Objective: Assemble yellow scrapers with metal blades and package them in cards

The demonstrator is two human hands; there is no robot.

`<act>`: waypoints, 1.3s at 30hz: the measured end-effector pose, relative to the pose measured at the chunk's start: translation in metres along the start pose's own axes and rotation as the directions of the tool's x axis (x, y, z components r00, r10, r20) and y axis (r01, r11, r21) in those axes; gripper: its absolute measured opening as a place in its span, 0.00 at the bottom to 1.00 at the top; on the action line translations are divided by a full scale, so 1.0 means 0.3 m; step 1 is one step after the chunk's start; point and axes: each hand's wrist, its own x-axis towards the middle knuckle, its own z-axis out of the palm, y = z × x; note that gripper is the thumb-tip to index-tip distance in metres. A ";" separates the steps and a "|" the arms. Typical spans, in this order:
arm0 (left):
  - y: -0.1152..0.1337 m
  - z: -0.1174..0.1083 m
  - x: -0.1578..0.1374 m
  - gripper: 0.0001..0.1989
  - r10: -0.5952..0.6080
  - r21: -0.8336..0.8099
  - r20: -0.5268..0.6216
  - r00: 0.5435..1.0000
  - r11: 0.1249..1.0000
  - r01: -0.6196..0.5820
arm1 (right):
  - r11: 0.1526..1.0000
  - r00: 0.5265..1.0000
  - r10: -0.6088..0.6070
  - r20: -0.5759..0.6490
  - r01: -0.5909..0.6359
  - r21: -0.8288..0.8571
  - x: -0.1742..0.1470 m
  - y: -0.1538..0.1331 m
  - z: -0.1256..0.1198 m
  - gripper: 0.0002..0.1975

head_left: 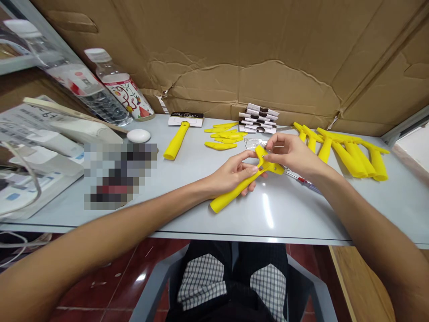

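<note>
The left hand (231,175) is curled round the neck of a yellow handle (231,194), thumb on top, seemingly to keep its head steady and turned up. The right hand (291,154) has thumb and forefinger closed in at that head, apparently pinching a small screw (263,156), a grip that suits so tiny a part. The handle is between the hands, over the table (284,217); the screwdriver (303,180) lies beyond the right wrist, probably for easy reach. Spare handles (351,156) are bunched at the right, likely to save room. By count: one handle held, about six bunched, one apart with a card (194,119) at its head, one screwdriver, two bottles (125,91), some five or six flat yellow plates (221,146), overlapping, and a stack of white pieces (258,118) too tight to number.
</note>
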 end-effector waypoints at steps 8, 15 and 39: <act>0.005 -0.002 0.001 0.18 0.010 -0.031 0.014 1.000 0.999 -0.010 | 1.000 1.000 0.014 -0.014 -0.014 -0.001 0.003 -0.012 -0.002 0.20; 0.006 0.003 0.011 0.16 0.010 -0.122 -0.104 0.995 0.992 -0.023 | 0.948 0.966 -0.163 -0.199 0.097 -0.305 -0.003 -0.051 -0.148 0.12; 0.001 0.002 0.031 0.26 0.094 -0.027 -0.414 0.905 0.993 -0.116 | 0.338 0.956 0.275 0.101 0.002 -0.941 -0.074 0.010 -0.216 0.12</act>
